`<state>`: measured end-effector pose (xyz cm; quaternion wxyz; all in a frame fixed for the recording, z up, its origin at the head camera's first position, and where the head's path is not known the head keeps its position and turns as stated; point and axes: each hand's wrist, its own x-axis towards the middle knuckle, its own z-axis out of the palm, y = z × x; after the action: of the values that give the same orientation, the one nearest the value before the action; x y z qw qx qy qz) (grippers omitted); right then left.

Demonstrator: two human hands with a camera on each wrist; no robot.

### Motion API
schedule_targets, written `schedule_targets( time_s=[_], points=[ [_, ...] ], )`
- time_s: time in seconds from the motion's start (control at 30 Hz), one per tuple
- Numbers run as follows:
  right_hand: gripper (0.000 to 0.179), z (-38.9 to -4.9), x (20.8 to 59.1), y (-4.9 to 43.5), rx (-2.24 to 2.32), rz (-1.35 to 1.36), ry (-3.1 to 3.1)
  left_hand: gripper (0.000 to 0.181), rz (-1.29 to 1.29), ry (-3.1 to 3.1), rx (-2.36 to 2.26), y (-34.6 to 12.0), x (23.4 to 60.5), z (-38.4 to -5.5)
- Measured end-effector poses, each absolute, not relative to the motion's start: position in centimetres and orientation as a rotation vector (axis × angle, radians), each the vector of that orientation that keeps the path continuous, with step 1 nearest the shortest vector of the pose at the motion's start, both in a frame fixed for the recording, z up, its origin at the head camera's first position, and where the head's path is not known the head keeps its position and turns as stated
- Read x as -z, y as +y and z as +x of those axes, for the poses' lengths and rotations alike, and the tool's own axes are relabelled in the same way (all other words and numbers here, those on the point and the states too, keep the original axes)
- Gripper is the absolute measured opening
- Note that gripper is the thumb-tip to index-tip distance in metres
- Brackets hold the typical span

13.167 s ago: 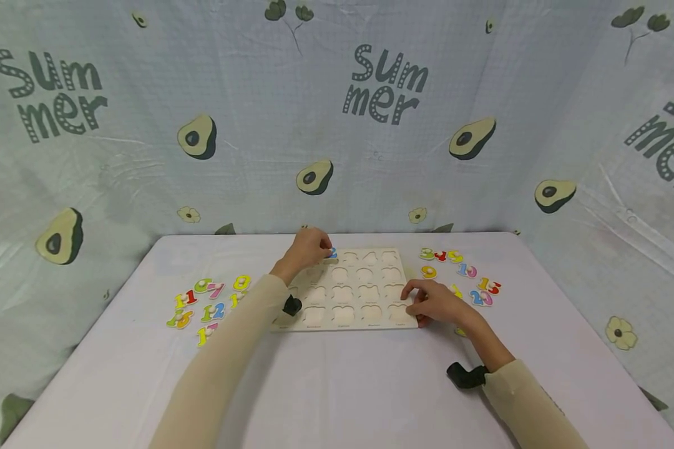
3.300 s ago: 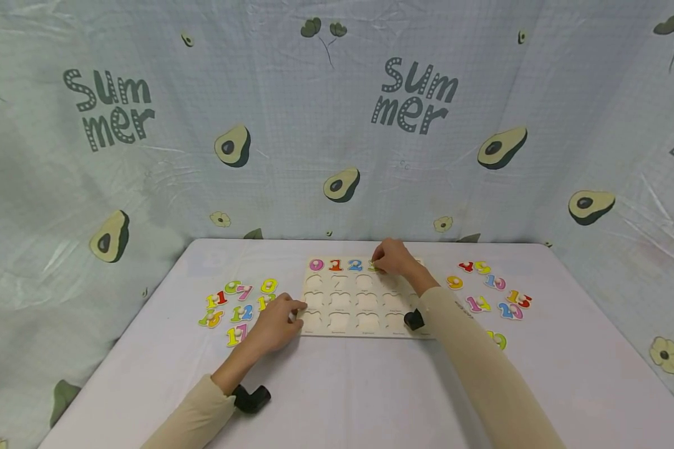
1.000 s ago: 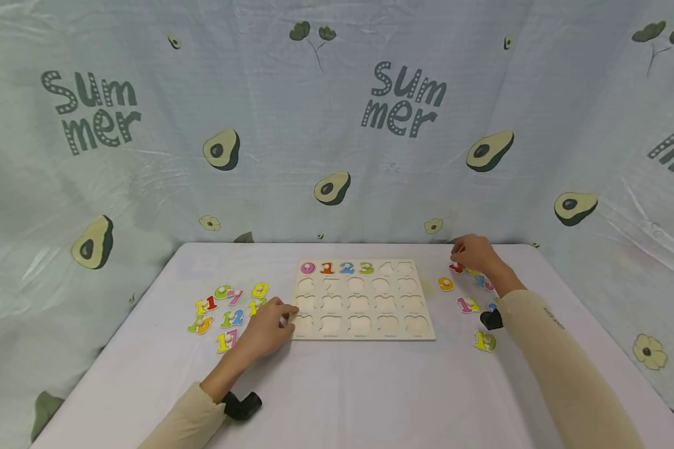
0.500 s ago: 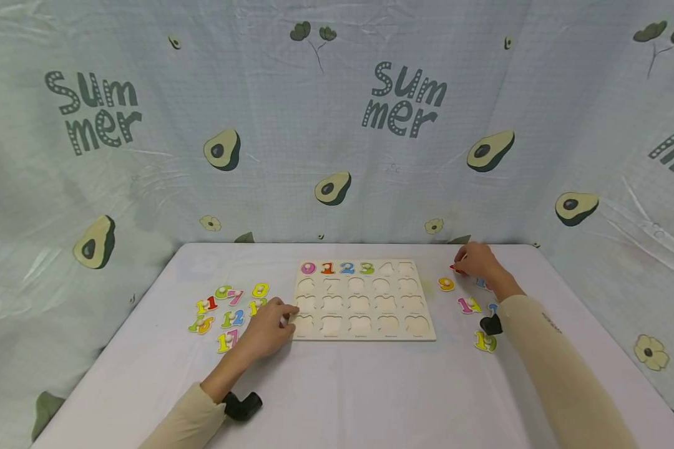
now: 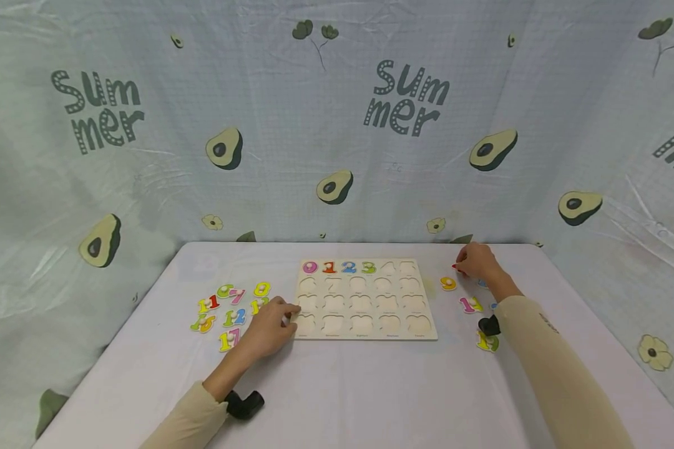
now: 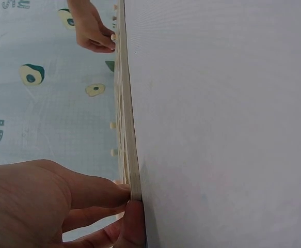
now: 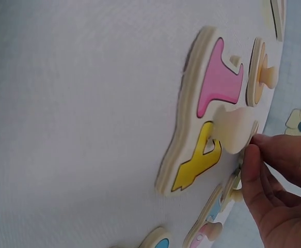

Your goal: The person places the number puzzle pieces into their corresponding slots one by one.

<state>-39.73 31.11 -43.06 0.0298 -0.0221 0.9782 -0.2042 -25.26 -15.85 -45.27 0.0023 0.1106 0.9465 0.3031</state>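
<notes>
A pale sheet (image 5: 281,125) printed with avocados and "summer" hangs behind the white bench (image 5: 359,399). Two beige sleeves reach in from the near side, the right one (image 5: 556,368) across the right part of the bench, the left one (image 5: 188,418) from the near left. The wooden board (image 5: 362,337) lies flat mid-bench, four rows of recesses facing up.

The left hand (image 5: 271,327) is at the board's left edge, its grip clamped there, forefinger on top and thumb against the side. The right hand (image 5: 477,262) is beyond the board's far right corner, well apart from it, thumb and forefinger together in a pinch on a red piece (image 5: 454,266). Its number is mostly covered by the fingers, so I can't read it.

Black gear sits at each wrist, left (image 5: 246,405) and right (image 5: 490,325); the right one partly covers the 19 (image 5: 487,342). Near it lie the 14 (image 5: 470,304) and the 9 (image 5: 448,284), between board and right arm. Left of the board are the 11 (image 5: 208,304), 12 (image 5: 234,317), 16 (image 5: 203,323), 17 (image 5: 229,340) and 7 (image 5: 237,295), among others. In the top row sit 0 (image 5: 310,267), 1 (image 5: 329,267), 2 (image 5: 349,267) and 3 (image 5: 368,267); its last two recesses are bare. A pale knob (image 7: 233,129) stands up from the 14.
</notes>
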Motion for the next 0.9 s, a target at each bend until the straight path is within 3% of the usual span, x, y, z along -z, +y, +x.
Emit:
schedule_targets(
  time_s=[0.37,0.9],
  points=[
    [0.023,-39.9,43.4,31.5,0.657,-0.064,3.001,0.034,0.335,2.966,-0.946,-15.7,45.1,-25.2],
    [0.02,-39.6,41.1,29.6,0.662,-0.164,3.046,0.034,0.341,2.967,-0.944,-15.7,45.0,-25.2]
  ],
)
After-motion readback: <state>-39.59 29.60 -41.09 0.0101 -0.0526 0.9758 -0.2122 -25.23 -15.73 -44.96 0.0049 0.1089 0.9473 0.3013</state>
